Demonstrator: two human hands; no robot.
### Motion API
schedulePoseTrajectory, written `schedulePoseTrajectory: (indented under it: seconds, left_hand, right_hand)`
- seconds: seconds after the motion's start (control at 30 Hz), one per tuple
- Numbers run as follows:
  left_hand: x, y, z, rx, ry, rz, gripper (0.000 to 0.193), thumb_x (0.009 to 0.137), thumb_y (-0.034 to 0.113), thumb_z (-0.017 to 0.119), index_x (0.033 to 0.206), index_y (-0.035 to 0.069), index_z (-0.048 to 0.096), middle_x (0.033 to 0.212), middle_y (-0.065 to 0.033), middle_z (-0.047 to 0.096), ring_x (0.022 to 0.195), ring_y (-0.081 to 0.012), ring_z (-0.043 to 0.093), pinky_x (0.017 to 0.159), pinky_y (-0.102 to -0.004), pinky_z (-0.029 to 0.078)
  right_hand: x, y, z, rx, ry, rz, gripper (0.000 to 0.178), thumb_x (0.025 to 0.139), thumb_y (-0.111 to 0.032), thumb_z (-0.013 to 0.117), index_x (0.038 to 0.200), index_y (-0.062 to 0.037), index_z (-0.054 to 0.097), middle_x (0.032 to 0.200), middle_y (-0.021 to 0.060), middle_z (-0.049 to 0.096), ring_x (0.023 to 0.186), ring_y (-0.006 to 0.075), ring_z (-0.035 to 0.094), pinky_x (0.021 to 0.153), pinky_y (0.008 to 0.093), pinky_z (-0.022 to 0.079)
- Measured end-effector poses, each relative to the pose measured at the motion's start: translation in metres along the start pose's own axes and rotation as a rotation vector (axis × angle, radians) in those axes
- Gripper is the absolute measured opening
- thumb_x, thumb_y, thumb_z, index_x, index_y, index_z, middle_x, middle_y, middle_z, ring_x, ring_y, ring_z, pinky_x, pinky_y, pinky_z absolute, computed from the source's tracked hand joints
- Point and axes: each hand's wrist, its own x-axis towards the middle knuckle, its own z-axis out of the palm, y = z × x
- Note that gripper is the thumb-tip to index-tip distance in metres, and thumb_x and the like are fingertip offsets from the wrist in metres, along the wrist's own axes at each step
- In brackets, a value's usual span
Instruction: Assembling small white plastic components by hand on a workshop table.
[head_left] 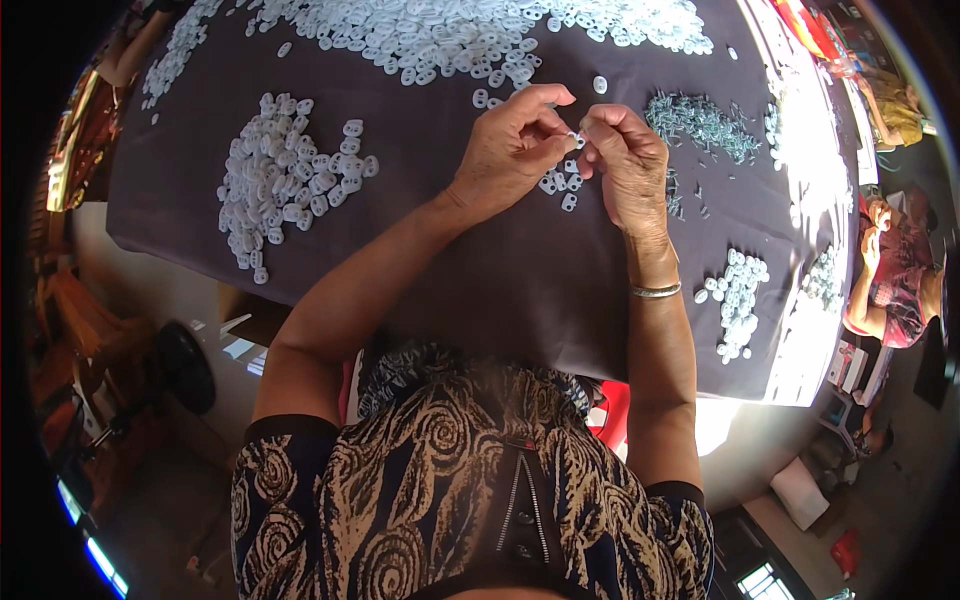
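My left hand (513,147) and my right hand (626,160) meet above the dark tablecloth, fingertips pinched together. Between them is a small white plastic piece (577,141), held by both hands; its details are mostly covered by the fingers. Just below lie several loose white pieces with holes (568,186). To the right of my right hand is a heap of tiny greenish-grey pin-like parts (703,124). A single white oval piece (600,84) lies beyond my fingers.
A large spread of white oval pieces (420,38) covers the table's far side. Another heap (268,172) sits at the left, and a smaller white pile (741,298) near the right edge. Other people (900,265) sit along the right. A black fan (186,366) stands at lower left.
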Motion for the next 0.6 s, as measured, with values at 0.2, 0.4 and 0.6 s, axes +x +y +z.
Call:
schedulePoseTrajectory:
  seconds: [0.2,0.4,0.6]
  left_hand:
    - [-0.0002,-0.0009,0.0008,-0.007,-0.004,0.011,0.037,0.081,-0.002,0.063,0.116,0.004,0.051,0.080,-0.0013,0.060,0.066,-0.0014,0.053,0.057,-0.0167,0.044]
    - [-0.0011,-0.0020,0.0010,-0.008,-0.005,0.004,0.037,0.081,-0.001,0.064,0.116,0.004,0.051,0.079,-0.0009,0.061,0.067,-0.0015,0.053,0.058,-0.0167,0.045]
    - [-0.0013,-0.0021,0.0022,0.007,0.011,0.004,0.036,0.081,0.000,0.064,0.115,0.005,0.051,0.078,-0.0001,0.060,0.066,-0.0013,0.053,0.058,-0.0168,0.045]
  right_hand:
    - [-0.0007,-0.0002,-0.0029,-0.073,-0.018,-0.044,0.008,0.088,-0.006,0.059,0.092,0.0005,0.062,0.079,0.0021,0.058,0.063,0.0078,0.050,0.054,0.0237,0.045]
    - [-0.0025,-0.0002,-0.0032,-0.128,-0.026,-0.083,0.007,0.088,-0.004,0.059,0.091,0.0011,0.063,0.079,0.0026,0.059,0.062,0.0078,0.051,0.054,0.0234,0.046]
    - [-0.0029,-0.0002,-0.0017,-0.203,-0.002,-0.105,0.006,0.087,-0.001,0.059,0.089,0.0018,0.063,0.078,0.0026,0.059,0.060,0.0076,0.053,0.052,0.0226,0.047]
